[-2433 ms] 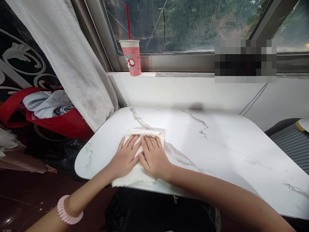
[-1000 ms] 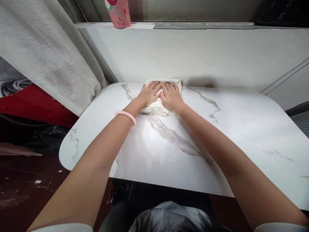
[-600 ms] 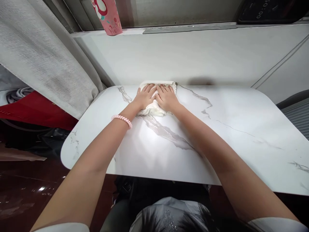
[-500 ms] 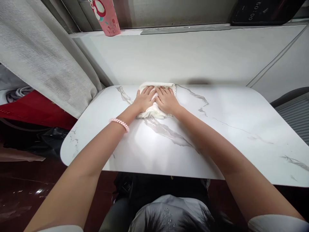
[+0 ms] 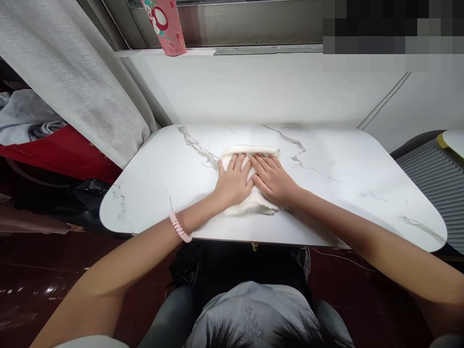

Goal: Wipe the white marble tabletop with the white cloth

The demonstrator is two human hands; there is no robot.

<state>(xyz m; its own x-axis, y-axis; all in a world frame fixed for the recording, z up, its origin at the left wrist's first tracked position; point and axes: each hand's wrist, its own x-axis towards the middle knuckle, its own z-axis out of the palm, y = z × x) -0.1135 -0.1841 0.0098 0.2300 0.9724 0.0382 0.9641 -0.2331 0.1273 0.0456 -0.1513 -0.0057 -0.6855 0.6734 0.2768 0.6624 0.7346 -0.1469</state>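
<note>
A white cloth (image 5: 250,205) lies spread on the white marble-patterned tabletop (image 5: 333,154), its far edge folded over. My left hand (image 5: 235,183) presses flat on the cloth's left half, fingers spread and pointing away from me. Right beside it, my right hand (image 5: 273,180) rests flat on the right half, with its fingers stretched out. The two thumbs come close together at the middle. Neither hand grasps the cloth; both lie on top of it and hide part of it. A pink coiled band (image 5: 179,228) circles my left wrist.
A pink patterned container (image 5: 170,29) stands on the ledge behind the table. At the left hangs a grey curtain (image 5: 90,82), with a red bag (image 5: 72,152) below it. A grey ribbed object (image 5: 429,179) stands past the table's right end.
Both hands have drawn the cloth from the table's far edge back toward me and slightly right. The hands stay flat on it. The view has shifted a little.
</note>
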